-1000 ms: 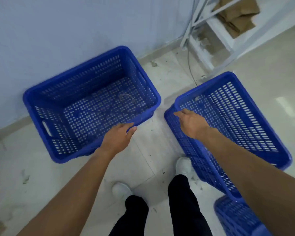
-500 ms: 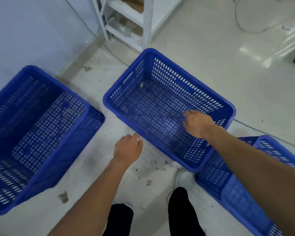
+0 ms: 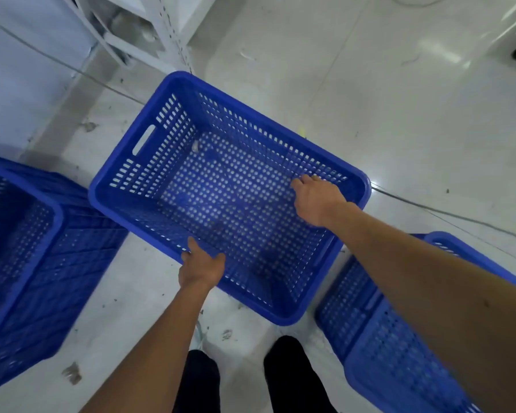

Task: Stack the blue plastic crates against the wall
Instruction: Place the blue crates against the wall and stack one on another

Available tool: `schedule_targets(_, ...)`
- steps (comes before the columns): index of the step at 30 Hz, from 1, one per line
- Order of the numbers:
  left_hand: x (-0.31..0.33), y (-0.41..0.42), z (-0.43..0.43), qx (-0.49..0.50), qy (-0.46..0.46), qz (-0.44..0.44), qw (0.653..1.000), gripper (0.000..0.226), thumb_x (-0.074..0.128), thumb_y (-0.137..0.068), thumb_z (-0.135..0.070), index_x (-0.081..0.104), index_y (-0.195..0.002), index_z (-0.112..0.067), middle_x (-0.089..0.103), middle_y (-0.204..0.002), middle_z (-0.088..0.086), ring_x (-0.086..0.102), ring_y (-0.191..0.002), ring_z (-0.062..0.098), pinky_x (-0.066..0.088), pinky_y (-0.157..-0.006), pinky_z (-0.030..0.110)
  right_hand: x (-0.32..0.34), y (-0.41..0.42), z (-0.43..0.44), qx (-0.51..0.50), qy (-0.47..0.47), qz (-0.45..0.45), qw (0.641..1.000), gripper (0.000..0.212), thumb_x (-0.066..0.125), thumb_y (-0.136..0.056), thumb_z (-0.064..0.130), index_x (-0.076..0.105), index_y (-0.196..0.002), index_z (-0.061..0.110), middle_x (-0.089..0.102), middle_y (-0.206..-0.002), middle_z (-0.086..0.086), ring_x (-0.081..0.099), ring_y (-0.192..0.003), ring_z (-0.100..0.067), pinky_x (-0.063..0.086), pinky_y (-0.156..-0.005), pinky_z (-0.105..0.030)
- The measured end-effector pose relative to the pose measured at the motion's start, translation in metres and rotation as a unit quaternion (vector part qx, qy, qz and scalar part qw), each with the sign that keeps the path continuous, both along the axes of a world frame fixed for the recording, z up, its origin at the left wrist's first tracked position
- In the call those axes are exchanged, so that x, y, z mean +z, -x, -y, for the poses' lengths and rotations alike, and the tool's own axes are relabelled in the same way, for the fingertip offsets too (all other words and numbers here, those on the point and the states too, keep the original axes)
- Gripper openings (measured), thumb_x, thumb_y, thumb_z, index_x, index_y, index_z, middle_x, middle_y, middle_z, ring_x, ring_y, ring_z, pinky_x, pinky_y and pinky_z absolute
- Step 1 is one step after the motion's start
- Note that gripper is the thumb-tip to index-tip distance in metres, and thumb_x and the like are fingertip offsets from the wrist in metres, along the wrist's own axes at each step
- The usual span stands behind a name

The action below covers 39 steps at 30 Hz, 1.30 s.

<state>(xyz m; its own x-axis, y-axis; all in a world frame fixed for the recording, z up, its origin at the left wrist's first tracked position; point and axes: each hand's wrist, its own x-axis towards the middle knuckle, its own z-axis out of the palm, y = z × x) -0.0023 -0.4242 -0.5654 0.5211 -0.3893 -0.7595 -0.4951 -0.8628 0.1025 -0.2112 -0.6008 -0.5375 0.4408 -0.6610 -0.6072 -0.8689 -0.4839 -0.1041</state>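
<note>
blue crate (image 3: 230,192) in the middle sits between both hands: the left hand (image 3: 201,268) clasps its near rim, the right hand (image 3: 316,199) curls over the far-side rim. a second crate (image 3: 27,263) waits at left near the wall (image 3: 18,55), a third (image 3: 399,338) at right. nothing looks stacked yet; all the stacking remains.

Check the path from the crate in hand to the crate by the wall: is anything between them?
Nothing visible. The held crate, gripped by the left hand and right hand, sits just right of the crate by the wall. Only bare floor with small debris lies between them.
</note>
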Motion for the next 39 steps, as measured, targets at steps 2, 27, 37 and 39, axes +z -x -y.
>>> schedule_targets(2,-0.007,-0.006,-0.001,-0.022,0.011,0.039,0.999,0.083,0.057,-0.094,-0.039,0.006,-0.156,-0.016,0.025,-0.152,0.022,0.059,-0.109,0.041,0.047,-0.085,0.043,-0.007,-0.002,0.011,-0.005,0.008,0.004,1.000,0.043,0.045,-0.098,0.020,0.040,-0.139,0.006,0.050,-0.133,-0.016,0.048,-0.124,-0.035,0.046,-0.095,-0.049)
schedule_targets(27,-0.090,-0.114,-0.015,0.487,0.132,-0.197,0.840,0.040,0.069,-0.084,-0.006,0.057,-0.122,-0.007,0.068,-0.111,0.013,0.068,-0.095,0.026,0.058,-0.076,0.043,-0.075,-0.048,0.109,-0.177,0.096,0.023,0.979,0.048,0.052,-0.090,0.009,0.040,-0.136,0.006,0.046,-0.129,-0.019,0.048,-0.118,-0.038,0.044,-0.093,-0.049)
schedule_targets(37,-0.075,-0.114,-0.020,0.467,0.095,-0.249,0.843,0.032,0.061,-0.083,0.000,0.061,-0.115,-0.003,0.069,-0.108,0.018,0.069,-0.096,0.032,0.059,-0.073,0.042,-0.070,-0.033,0.095,-0.267,0.105,0.108,0.952,0.040,0.049,-0.097,0.026,0.051,-0.134,0.010,0.053,-0.129,-0.020,0.052,-0.117,-0.041,0.044,-0.093,-0.045)
schedule_targets(39,-0.062,-0.109,-0.025,0.465,0.092,-0.247,0.845,0.031,0.061,-0.084,0.000,0.061,-0.114,-0.003,0.070,-0.105,0.016,0.069,-0.092,0.030,0.059,-0.073,0.041,-0.055,-0.028,0.091,-0.244,0.114,0.125,0.955,0.038,0.050,-0.098,0.026,0.053,-0.131,0.007,0.055,-0.128,-0.020,0.054,-0.114,-0.041,0.044,-0.091,-0.043)
